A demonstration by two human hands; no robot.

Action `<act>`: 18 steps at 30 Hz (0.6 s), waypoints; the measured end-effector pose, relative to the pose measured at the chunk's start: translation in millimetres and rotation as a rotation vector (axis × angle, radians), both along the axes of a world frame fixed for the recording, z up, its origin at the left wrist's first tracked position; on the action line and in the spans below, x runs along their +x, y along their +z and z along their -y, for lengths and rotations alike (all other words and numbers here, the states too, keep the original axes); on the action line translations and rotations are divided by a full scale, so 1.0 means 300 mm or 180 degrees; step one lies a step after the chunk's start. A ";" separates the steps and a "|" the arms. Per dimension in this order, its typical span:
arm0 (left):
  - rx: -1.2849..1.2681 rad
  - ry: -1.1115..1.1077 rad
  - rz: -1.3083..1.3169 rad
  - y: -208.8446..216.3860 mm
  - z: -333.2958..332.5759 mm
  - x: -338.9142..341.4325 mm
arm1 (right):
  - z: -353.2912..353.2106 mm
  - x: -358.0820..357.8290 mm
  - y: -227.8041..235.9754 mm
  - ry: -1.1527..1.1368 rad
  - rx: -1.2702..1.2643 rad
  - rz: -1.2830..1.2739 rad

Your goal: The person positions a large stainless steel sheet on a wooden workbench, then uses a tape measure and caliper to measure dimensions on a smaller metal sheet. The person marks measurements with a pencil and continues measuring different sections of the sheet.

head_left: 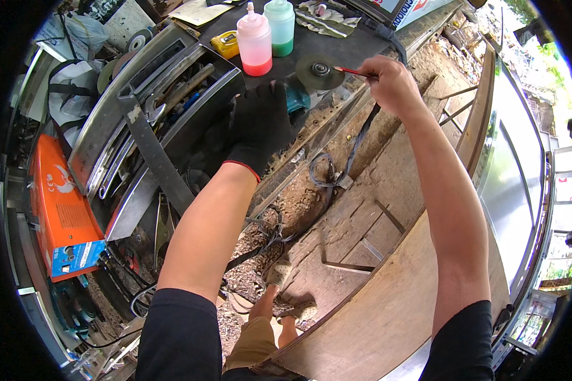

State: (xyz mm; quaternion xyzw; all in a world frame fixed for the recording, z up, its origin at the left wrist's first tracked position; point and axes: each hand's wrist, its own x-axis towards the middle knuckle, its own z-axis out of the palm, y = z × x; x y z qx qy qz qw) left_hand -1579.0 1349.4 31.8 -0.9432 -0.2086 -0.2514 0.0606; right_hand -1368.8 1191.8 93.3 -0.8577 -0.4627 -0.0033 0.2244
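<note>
My left hand (260, 117), in a black glove with a red cuff edge, is closed around the body of a teal angle grinder (297, 96). The grinder lies on the dark bench top, its round disc (310, 76) facing up. Bare, my right hand (388, 82) pinches a slim red pencil (354, 72) between thumb and fingers. The pencil's pale pointed tip meets the right rim of the disc, or hovers just off it; I cannot tell which. The glove hides most of the grinder's body.
Squeeze bottles with pink (254, 41) and green liquid (280, 28) stand behind the grinder, beside a yellow tape measure (225, 44). A metal tray of wrenches (165, 95) is at left, above an orange welding machine (63, 206). A cable (362, 136) hangs off the bench edge. A wooden panel (362, 305) lies lower right.
</note>
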 end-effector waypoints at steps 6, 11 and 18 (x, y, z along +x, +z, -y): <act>0.0069 0.0003 -0.0016 -0.002 0.002 -0.003 | -0.012 0.013 0.008 0.0022 -0.0133 -0.0028; 0.0081 -0.0017 0.0022 -0.003 0.000 -0.001 | -0.019 0.018 0.022 0.0030 -0.0263 -0.0055; 0.0086 -0.0041 0.0100 -0.003 -0.002 0.002 | -0.016 0.025 0.037 0.0082 -0.0289 -0.0122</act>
